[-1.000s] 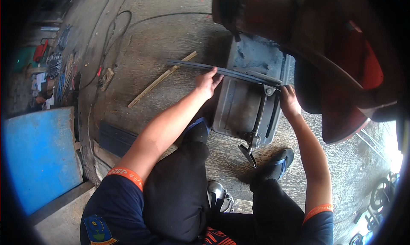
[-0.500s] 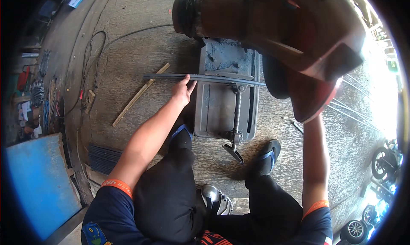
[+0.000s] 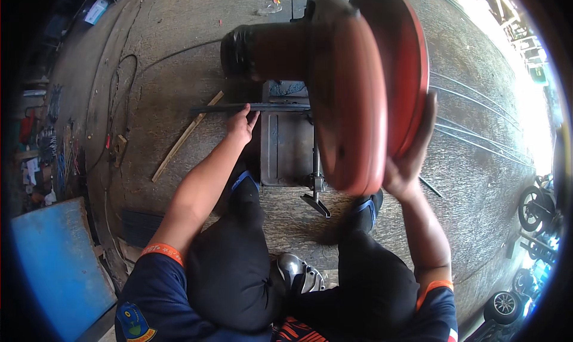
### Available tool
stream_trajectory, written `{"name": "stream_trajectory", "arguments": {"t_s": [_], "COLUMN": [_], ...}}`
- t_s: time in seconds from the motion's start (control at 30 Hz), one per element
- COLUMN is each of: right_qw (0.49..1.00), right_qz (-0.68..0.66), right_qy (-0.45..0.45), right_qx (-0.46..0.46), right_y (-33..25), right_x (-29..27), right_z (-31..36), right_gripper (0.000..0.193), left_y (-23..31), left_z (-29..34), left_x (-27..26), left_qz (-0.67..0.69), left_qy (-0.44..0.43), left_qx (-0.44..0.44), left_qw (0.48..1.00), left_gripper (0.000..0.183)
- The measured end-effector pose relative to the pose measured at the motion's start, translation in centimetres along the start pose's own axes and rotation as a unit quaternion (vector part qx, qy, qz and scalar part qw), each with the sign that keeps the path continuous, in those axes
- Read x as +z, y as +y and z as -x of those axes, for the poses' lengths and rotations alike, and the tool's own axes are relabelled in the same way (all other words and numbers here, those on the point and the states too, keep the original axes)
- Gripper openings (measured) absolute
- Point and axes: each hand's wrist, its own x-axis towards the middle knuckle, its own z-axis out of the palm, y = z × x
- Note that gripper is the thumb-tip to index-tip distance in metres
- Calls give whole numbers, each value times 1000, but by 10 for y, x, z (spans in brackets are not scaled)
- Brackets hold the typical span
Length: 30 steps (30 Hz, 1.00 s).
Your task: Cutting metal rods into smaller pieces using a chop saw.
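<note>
A large red cut-off saw [image 3: 352, 103] with a motor housing [image 3: 268, 51] hangs over its grey metal base [image 3: 285, 157], close to the camera. My left hand [image 3: 242, 126] grips thin dark metal bars [image 3: 218, 108] laid across the base, its thumb and fingers around them. The bars' right end runs behind the saw head. At the saw's right side my right hand [image 3: 406, 169] cups the rim of the red round guard [image 3: 415, 73], fingers stretched along its outer face and thumb toward the housing. Beside the base's front stands the vise screw [image 3: 316, 163] with its handle [image 3: 316, 205].
A wooden stick [image 3: 187, 136] lies left of the base. A black cable [image 3: 179, 48] curls over the floor. Several long thin rods [image 3: 477, 109] extend to the right. A blue panel [image 3: 59, 264] stands lower left. My feet in sandals [image 3: 245, 178] flank the base.
The saw head has swung from the right toward the middle and appears turned, with its red round side showing. My right hand has come into sight at its rim. My left hand still holds the bars.
</note>
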Motion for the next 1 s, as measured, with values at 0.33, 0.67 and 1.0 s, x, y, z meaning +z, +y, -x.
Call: {"name": "stream_trajectory", "arguments": {"t_s": [0.33, 0.67, 1.0], "right_qw": [986, 935, 984], "right_qz": [67, -301, -73], "right_qy": [-144, -58, 75], "right_qx": [-57, 178, -147], "right_y": [119, 85, 79], "right_x": [56, 59, 59], "right_z": [198, 157, 137], "right_gripper": [86, 97, 86], "left_y": [10, -1, 43], "left_z": [-1, -33, -8], "left_x": [-26, 21, 18], "left_qz": [-443, -147, -144], "left_qy": [-81, -37, 11], "left_qx": [187, -6, 24], "left_qw": [873, 988, 989], "left_gripper": [27, 32, 28]}}
